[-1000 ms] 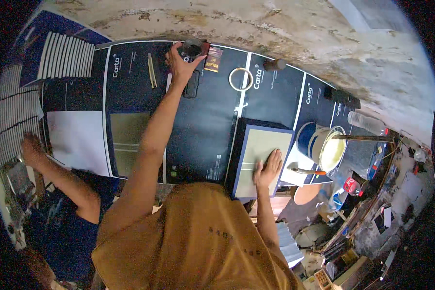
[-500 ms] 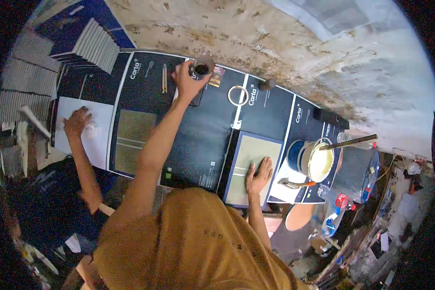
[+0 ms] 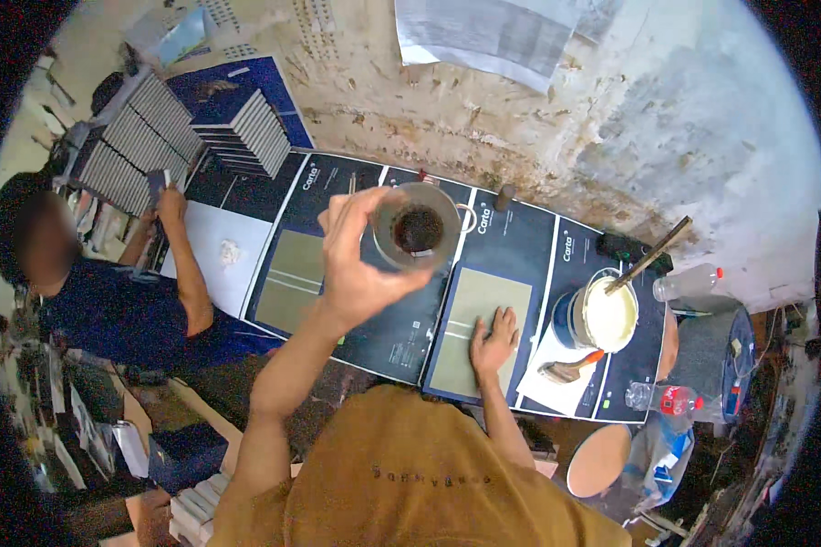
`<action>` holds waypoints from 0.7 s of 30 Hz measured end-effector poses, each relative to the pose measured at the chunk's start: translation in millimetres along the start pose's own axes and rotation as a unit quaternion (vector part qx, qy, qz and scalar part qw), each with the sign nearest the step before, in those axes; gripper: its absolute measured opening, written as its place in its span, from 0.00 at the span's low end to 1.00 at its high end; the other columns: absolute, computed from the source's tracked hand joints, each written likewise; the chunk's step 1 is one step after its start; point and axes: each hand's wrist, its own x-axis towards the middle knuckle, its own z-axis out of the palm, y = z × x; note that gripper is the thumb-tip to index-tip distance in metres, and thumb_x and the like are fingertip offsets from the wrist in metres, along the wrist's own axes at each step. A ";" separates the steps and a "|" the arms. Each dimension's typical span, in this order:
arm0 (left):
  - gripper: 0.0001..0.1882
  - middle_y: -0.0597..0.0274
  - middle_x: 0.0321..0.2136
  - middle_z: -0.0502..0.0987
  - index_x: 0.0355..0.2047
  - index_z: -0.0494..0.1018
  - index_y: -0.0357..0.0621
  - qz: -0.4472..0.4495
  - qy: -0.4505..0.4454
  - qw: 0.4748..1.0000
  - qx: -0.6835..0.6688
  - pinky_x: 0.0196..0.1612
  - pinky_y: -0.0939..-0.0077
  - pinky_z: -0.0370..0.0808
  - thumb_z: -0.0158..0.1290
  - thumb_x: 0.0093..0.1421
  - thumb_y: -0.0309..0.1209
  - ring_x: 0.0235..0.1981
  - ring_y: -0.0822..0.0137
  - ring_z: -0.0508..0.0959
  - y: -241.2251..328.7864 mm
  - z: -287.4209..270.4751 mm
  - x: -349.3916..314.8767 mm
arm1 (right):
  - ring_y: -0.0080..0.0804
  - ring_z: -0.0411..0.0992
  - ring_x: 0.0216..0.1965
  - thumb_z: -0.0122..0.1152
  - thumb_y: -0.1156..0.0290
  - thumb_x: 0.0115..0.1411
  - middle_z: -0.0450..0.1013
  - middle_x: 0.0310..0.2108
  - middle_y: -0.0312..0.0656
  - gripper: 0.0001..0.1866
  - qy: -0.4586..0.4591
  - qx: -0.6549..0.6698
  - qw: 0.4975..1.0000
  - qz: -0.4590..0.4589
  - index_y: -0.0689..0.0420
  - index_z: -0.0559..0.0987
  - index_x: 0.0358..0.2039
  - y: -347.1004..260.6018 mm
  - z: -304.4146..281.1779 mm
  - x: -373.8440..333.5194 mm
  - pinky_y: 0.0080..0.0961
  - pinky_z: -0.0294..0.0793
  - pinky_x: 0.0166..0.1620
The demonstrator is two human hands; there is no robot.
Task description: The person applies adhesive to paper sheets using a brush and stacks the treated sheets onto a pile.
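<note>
Our left hand (image 3: pixel 354 269) grips the cup (image 3: pixel 417 198) between thumb and fingers; the cup lies to this hand's right, mouth toward us. Our right hand (image 3: pixel 495 342), grasping nothing, rests on the board (image 3: pixel 472 299), whose long axis points ahead.

Holds left hand (image 3: pixel 348 255) raised in a grip, rests right hand (image 3: pixel 493 346) flat

Bends left elbow (image 3: pixel 266 406) and angles left forearm (image 3: pixel 294 365) forward and inward. Curves left fingers (image 3: pixel 354 217) on the far side and extends left thumb (image 3: pixel 401 285) on the near side, opening the curl toward the right. Reaches right forearm (image 3: pixel 504 419) forward with a slight leftward lean. Sets right palm downward, points right fingers (image 3: pixel 505 321) away from the body, and keeps right thumb (image 3: pixel 477 332) apart on their left.
</note>
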 end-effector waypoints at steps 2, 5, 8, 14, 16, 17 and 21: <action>0.39 0.55 0.43 0.79 0.48 0.74 0.39 0.025 -0.007 1.000 0.012 0.49 0.64 0.72 0.77 0.33 0.34 0.44 0.57 0.77 37.9 -24.4 0.2 | 0.44 0.48 0.73 0.52 0.51 0.67 0.54 0.71 0.51 0.34 0.006 0.005 1.000 -0.008 0.60 0.65 0.67 3.4 0.9 -2.7 0.52 0.41 0.71; 0.38 0.55 0.41 0.80 0.46 0.74 0.39 0.064 -0.015 0.998 0.017 0.47 0.65 0.71 0.76 0.33 0.36 0.42 0.58 0.77 86.3 -50.9 3.5 | 0.44 0.46 0.74 0.53 0.52 0.66 0.52 0.72 0.50 0.36 -0.006 -0.034 0.999 -0.024 0.60 0.63 0.67 13.4 2.7 -5.1 0.53 0.40 0.71; 0.37 0.55 0.38 0.81 0.44 0.74 0.38 0.113 0.007 0.993 -0.012 0.44 0.66 0.70 0.76 0.34 0.38 0.38 0.59 0.79 111.7 -64.6 0.5 | 0.44 0.44 0.75 0.53 0.52 0.65 0.50 0.73 0.50 0.38 -0.029 -0.020 0.999 -0.018 0.61 0.61 0.69 5.2 -6.8 -4.8 0.53 0.40 0.71; 0.35 0.59 0.40 0.82 0.44 0.75 0.42 0.128 -0.007 0.992 0.001 0.44 0.67 0.64 0.74 0.37 0.44 0.36 0.63 0.77 154.7 -79.3 3.5 | 0.44 0.43 0.75 0.54 0.51 0.63 0.50 0.73 0.52 0.41 -0.033 -0.001 0.999 -0.004 0.61 0.56 0.70 6.2 -7.1 -3.6 0.53 0.39 0.71; 0.32 0.63 0.40 0.82 0.43 0.78 0.44 0.123 0.024 0.992 -0.024 0.45 0.68 0.60 0.71 0.42 0.49 0.35 0.68 0.74 161.6 -73.6 3.8 | 0.44 0.43 0.75 0.54 0.51 0.63 0.50 0.73 0.51 0.42 -0.038 0.003 0.999 0.006 0.62 0.55 0.71 6.2 -10.5 -2.4 0.53 0.39 0.72; 0.31 0.63 0.40 0.83 0.43 0.78 0.44 0.117 0.035 0.992 -0.028 0.44 0.69 0.59 0.71 0.42 0.49 0.34 0.68 0.73 167.5 -71.3 4.2 | 0.43 0.43 0.75 0.54 0.51 0.63 0.50 0.73 0.50 0.43 -0.038 0.005 0.999 0.007 0.62 0.54 0.71 2.8 -13.2 -3.2 0.53 0.38 0.72; 0.26 0.66 0.38 0.84 0.39 0.81 0.46 0.103 0.031 0.994 -0.028 0.42 0.69 0.58 0.67 0.47 0.52 0.31 0.71 0.70 191.5 -80.1 13.0 | 0.41 0.43 0.75 0.53 0.50 0.63 0.50 0.73 0.47 0.44 -0.031 0.009 0.999 0.005 0.62 0.53 0.71 4.2 -5.4 -4.3 0.50 0.38 0.72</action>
